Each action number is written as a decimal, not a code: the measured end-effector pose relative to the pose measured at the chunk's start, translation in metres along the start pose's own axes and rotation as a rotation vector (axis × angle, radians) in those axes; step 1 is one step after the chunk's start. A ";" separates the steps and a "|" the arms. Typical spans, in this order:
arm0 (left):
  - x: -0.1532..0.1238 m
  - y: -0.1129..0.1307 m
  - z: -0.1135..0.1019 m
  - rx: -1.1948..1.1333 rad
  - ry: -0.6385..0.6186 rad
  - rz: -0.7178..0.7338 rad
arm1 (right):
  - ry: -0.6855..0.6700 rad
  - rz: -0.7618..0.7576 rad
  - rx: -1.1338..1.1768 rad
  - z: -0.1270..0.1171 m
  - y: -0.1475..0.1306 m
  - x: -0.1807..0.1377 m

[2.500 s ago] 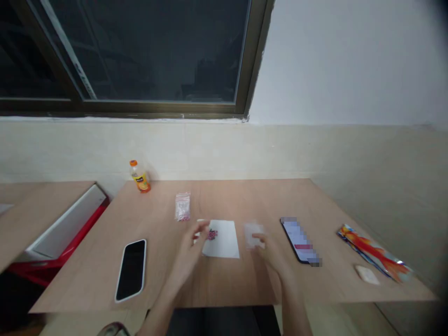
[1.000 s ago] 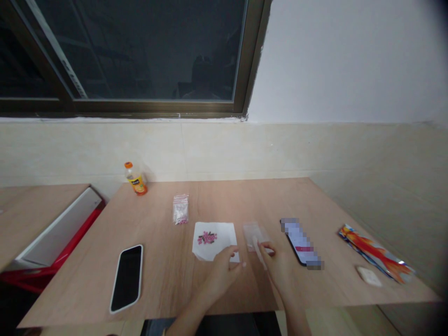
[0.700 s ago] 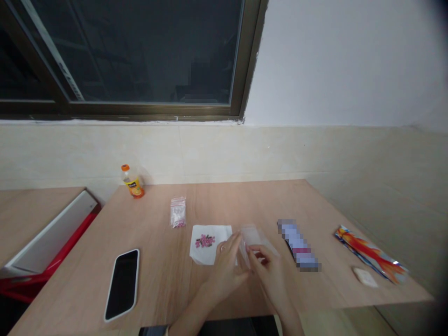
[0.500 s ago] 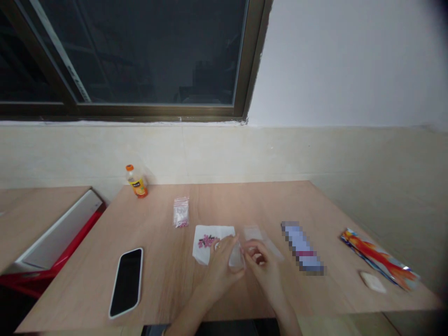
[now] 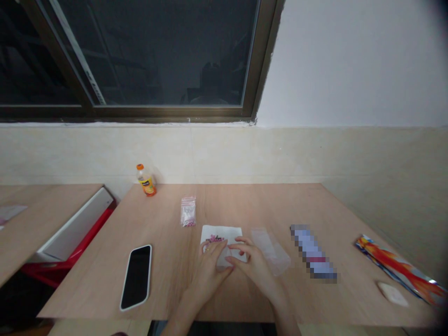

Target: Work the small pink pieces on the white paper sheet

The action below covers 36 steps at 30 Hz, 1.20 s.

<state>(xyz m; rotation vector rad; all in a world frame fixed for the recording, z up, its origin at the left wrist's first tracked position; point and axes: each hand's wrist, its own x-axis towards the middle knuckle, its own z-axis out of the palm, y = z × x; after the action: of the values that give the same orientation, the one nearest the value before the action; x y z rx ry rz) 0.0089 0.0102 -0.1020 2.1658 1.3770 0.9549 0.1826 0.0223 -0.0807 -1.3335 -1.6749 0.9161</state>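
A white sheet (image 5: 224,229) with a pink and dark flower-like pattern (image 5: 214,238) lies in the middle of the table. My left hand (image 5: 210,265) rests over its lower left part, fingers spread and covering some of the pattern, with the thumb stretched to the right. A ring shows on one of its fingers. From the right, my right hand (image 5: 255,262) reaches onto the same sheet, its index finger and thumb apart near the left fingertips. Whether anything tiny lies under the fingertips, I cannot tell. Beside the right hand is a clear plastic bag (image 5: 271,249).
A small zip bag (image 5: 188,213) with pink bits lies behind the sheet. A phone (image 5: 137,277) is at left, an orange-capped bottle (image 5: 146,181) at back left. To the right are a blurred-out device (image 5: 313,252), a shiny orange packet (image 5: 399,268) and a whitish flat piece (image 5: 392,293).
My view has turned slightly left, so everything sits further right. My right hand has moved left onto the sheet, and its pinched fingers have come apart. More of the clear bag shows.
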 end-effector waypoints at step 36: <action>0.005 -0.041 -0.004 -0.274 0.199 -0.295 | 0.266 -0.116 0.077 0.024 -0.010 0.038</action>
<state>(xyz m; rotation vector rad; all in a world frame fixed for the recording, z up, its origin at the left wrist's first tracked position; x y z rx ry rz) -0.0184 0.0322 -0.1235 1.6512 1.5038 1.1863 0.1517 0.0564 -0.0772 -1.2337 -1.4804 0.6956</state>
